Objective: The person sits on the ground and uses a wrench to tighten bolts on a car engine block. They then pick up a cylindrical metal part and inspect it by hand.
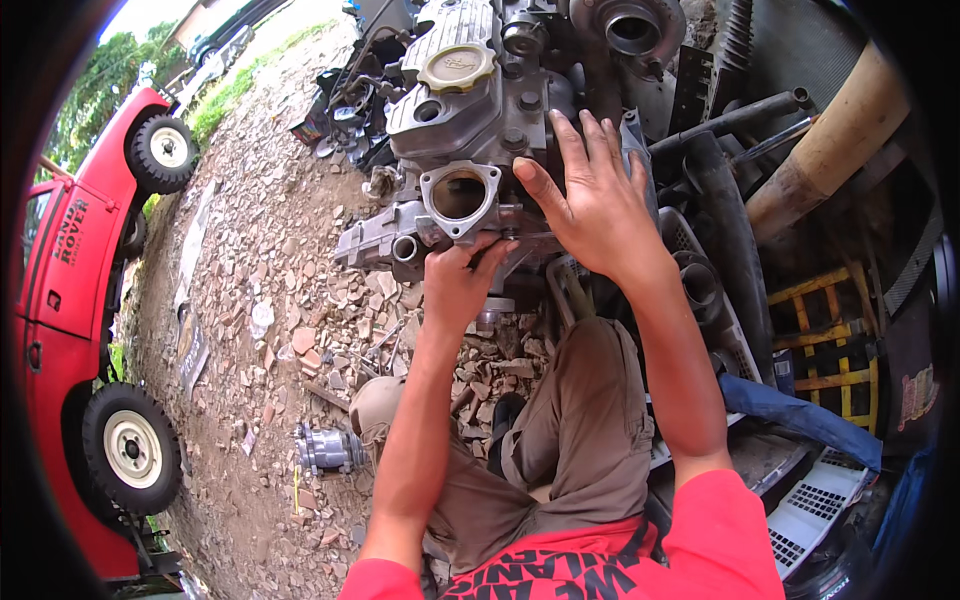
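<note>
A grey metal engine (445,115) stands before me, with a pale round oil filler cap (458,68) on its cover. On its near end is a three-eared flange (461,196) around a wide round opening. My left hand (460,283) is closed just below this flange, thumb and fingers pinched together near its lower right ear. What they hold, if anything, is too small to make out. My right hand (600,195) is open, palm down, its fingers spread at the right side of the engine. Nothing shows in its grasp.
A grey cylindrical metal part (330,450) lies on broken tile and rubble (255,320) at my left. Hoses, a thick tan pipe (835,140), a yellow crate (825,335) and white grilles (818,510) crowd the right. A red off-road vehicle (75,260) stands far left.
</note>
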Motion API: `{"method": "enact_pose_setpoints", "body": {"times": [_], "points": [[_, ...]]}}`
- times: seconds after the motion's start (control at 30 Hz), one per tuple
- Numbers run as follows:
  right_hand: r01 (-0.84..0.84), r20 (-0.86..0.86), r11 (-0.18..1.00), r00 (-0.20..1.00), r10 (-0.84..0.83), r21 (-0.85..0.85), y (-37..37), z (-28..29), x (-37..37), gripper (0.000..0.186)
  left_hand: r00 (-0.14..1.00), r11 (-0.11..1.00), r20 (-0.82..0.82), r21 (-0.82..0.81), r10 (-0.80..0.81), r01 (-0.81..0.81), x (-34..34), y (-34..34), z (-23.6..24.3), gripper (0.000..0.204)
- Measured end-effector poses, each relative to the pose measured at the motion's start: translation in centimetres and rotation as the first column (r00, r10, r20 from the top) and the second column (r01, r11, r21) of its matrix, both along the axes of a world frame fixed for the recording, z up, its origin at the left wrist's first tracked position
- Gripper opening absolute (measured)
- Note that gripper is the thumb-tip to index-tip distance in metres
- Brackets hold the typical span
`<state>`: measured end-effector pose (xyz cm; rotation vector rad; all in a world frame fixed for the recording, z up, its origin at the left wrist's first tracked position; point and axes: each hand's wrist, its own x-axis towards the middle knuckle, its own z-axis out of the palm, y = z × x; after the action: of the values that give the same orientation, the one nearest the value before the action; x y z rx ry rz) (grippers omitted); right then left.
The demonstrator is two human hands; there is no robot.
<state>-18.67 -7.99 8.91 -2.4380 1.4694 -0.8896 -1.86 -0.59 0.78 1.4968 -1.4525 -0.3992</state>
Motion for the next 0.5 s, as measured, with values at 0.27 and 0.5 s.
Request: {"method": "enact_pose_setpoints", "body": {"times": [0.27, 0.5], "points": [[0.271, 0.0, 0.962, 0.963, -0.271, 0.016, -0.8, -5.2, -0.9, 0.075, 0.991, 0.997, 0.113, -0.043, 0.071, -0.067, 0.1, 0.2, -0.5, 0.007], [0.125, 0.592, 0.933, 0.742, -0.314, 0.338, 0.5, -13.8, -0.5, 0.067, 0.99, 0.995, 0.105, -0.051, 0.093, -0.088, -0.3, 0.4, -0.7, 0.007]]}}
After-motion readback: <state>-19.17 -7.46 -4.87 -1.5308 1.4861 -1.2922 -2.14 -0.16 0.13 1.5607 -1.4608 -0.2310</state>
